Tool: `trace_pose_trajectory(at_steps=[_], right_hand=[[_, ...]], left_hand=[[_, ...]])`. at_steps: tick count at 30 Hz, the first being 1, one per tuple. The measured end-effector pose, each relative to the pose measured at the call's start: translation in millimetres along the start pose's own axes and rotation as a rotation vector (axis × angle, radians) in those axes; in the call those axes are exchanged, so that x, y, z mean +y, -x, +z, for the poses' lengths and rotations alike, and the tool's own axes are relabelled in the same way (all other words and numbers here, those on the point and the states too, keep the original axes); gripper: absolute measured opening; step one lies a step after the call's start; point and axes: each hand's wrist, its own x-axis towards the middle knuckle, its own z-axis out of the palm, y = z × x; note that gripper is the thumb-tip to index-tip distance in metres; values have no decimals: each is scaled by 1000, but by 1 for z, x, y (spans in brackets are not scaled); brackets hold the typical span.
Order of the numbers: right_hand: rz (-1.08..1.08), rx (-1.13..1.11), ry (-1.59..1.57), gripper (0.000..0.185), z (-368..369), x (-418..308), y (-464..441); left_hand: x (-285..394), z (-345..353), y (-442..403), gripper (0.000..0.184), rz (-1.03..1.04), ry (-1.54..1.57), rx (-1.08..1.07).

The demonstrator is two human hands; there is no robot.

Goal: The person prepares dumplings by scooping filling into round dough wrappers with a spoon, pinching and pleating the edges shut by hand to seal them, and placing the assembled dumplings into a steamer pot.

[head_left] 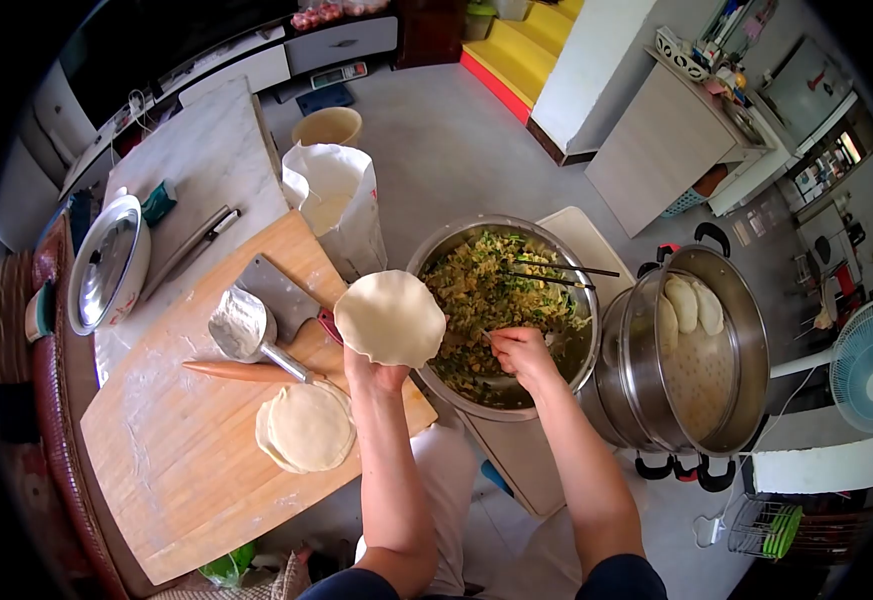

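Observation:
On my raised left hand (378, 374) rests a round, flat dough wrapper (390, 318), which hides most of the fingers. My right hand (522, 356) is closed in a pinch around the handle of what looks like a metal spoon, its far end hidden in the filling. That chopped green and yellow filling (486, 285) lies in a wide steel bowl (581, 372), just right of the wrapper. A pair of chopsticks (566, 273) leans across the bowl's right side. Below and left of my left hand, a stack of dough wrappers (306, 427) sits on the wooden board (186, 475).
On the board are a flour scoop (241, 325), a cleaver (278, 298) and a rolling pin (231, 371). A steel steamer (701, 395) holding several filled dumplings (694, 305) stands at right. Behind the board is an open flour sack (341, 215); a fan (868, 365) stands far right.

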Motion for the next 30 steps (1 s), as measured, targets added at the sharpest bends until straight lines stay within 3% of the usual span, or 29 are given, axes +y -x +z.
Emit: trace_pose_trajectory(at_steps=[4,10,23,30], right_hand=[[-24,-44,-43,14,2,-3,0],[-33,84,75,15,16,0,-15],[-120,108,-93,16,19,-3,-16],[-253,62,-37,21,3,-21,-2]], left_hand=[[4,-5,-1,36,10,41,31],[-1,-1,-1,36,32,-62,-26],[-14,10,-2,32,5,-102,-50],[-31,5,-12,45,-53,-125,-59]])
